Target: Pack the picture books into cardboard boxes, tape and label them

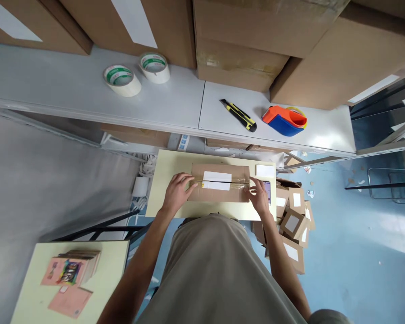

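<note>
A closed cardboard box (219, 195) lies on the pale yellow table (170, 166) in front of me. A white label on its top is cut across by the seam between the flaps, and clear tape shines at the right end. My left hand (180, 191) grips the box's left end, thumb and fingers bent at the seam. At the opposite end my right hand (258, 196) holds the box with curled fingers. Just beside that hand lies a phone (267, 192), partly covered by it, with a white card (265, 170) behind.
The grey shelf (182, 101) above the table bears two tape rolls (126, 85), a utility knife (239, 115), an orange-and-blue tape dispenser (283, 120) and large cartons (236, 54). Labelled boxes (292, 225) are piled at right. Books (72, 267) lie on a side table at lower left.
</note>
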A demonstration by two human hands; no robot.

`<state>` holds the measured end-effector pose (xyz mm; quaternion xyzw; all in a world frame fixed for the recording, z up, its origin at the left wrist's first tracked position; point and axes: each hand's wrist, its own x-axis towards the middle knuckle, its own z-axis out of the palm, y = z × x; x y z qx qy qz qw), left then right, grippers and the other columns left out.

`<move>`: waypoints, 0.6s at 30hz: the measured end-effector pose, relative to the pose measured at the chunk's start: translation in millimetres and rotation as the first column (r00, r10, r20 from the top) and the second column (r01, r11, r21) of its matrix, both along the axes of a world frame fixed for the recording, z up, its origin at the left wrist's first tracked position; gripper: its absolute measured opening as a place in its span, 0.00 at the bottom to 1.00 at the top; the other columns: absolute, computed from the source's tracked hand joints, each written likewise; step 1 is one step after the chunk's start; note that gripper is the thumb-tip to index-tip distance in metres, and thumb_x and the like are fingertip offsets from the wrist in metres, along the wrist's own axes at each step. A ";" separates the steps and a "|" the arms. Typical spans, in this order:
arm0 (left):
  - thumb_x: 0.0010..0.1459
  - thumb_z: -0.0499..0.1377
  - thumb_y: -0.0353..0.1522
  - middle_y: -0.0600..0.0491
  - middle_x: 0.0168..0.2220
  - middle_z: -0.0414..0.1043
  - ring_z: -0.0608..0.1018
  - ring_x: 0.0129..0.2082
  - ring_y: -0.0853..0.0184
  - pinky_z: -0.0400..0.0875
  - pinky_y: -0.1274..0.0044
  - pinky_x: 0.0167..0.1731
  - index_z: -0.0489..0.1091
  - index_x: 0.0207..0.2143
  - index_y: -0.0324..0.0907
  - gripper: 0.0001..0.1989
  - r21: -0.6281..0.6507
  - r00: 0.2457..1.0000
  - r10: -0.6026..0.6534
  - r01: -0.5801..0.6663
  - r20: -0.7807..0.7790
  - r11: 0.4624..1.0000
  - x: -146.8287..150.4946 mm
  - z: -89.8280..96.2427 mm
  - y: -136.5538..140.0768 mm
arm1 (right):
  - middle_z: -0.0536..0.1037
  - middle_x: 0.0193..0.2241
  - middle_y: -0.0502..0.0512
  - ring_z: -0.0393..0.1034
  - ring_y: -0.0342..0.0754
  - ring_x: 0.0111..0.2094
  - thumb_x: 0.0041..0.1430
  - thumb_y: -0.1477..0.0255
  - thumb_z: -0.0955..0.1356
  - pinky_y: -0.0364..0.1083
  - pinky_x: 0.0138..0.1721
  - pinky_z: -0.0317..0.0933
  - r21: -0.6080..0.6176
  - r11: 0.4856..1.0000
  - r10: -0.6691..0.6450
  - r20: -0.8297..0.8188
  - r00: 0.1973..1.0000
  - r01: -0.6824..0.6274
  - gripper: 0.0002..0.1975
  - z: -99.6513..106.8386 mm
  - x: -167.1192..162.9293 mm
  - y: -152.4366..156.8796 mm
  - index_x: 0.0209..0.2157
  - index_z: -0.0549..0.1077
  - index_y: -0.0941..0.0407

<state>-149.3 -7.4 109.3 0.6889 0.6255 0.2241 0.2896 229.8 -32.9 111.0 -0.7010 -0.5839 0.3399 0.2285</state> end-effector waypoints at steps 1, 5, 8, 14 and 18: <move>0.72 0.59 0.42 0.43 0.58 0.79 0.78 0.63 0.49 0.71 0.58 0.69 0.80 0.54 0.48 0.16 -0.023 1.000 0.009 -0.009 0.011 1.000 -0.2 -4.1 -5.2 | 0.75 0.64 0.64 0.82 0.56 0.47 0.71 0.54 0.68 0.58 0.48 0.81 0.002 1.000 0.021 -0.005 1.000 -0.021 0.27 -1.5 0.5 -0.8 0.65 0.77 0.49; 0.73 0.56 0.40 0.46 0.61 0.79 0.82 0.58 0.53 0.76 0.63 0.64 0.81 0.52 0.48 0.16 -0.070 0.988 0.141 -0.137 0.055 0.988 10.2 -14.4 -18.7 | 0.78 0.61 0.65 0.82 0.55 0.45 0.71 0.49 0.67 0.58 0.48 0.82 0.041 0.999 0.028 -0.056 0.998 -0.025 0.26 -9.6 2.3 -2.5 0.56 0.84 0.52; 0.73 0.56 0.40 0.46 0.59 0.79 0.85 0.51 0.57 0.78 0.65 0.60 0.81 0.49 0.47 0.14 -0.083 0.963 0.265 -0.260 0.048 0.962 20.9 -13.7 -20.7 | 0.81 0.59 0.65 0.83 0.55 0.42 0.72 0.47 0.66 0.59 0.46 0.83 0.062 0.998 -0.014 -0.037 0.999 0.017 0.28 -12.9 2.4 -2.4 0.56 0.85 0.53; 0.71 0.60 0.40 0.45 0.51 0.80 0.85 0.44 0.60 0.80 0.70 0.52 0.81 0.44 0.44 0.12 -0.081 0.927 0.371 -0.366 0.049 0.927 31.4 -10.1 -16.0 | 0.83 0.56 0.63 0.83 0.55 0.43 0.73 0.45 0.65 0.58 0.48 0.83 0.084 0.996 -0.022 -0.026 0.999 0.024 0.30 -14.4 0.6 -2.2 0.54 0.86 0.53; 0.67 0.63 0.38 0.46 0.49 0.82 0.84 0.36 0.61 0.79 0.68 0.49 0.81 0.42 0.44 0.10 -0.141 0.896 0.444 -0.443 -0.023 0.886 32.4 -11.6 -7.1 | 0.83 0.56 0.61 0.83 0.54 0.41 0.75 0.47 0.63 0.56 0.47 0.82 0.074 0.997 -0.009 0.039 0.999 0.006 0.28 -17.4 -0.3 -0.7 0.54 0.86 0.51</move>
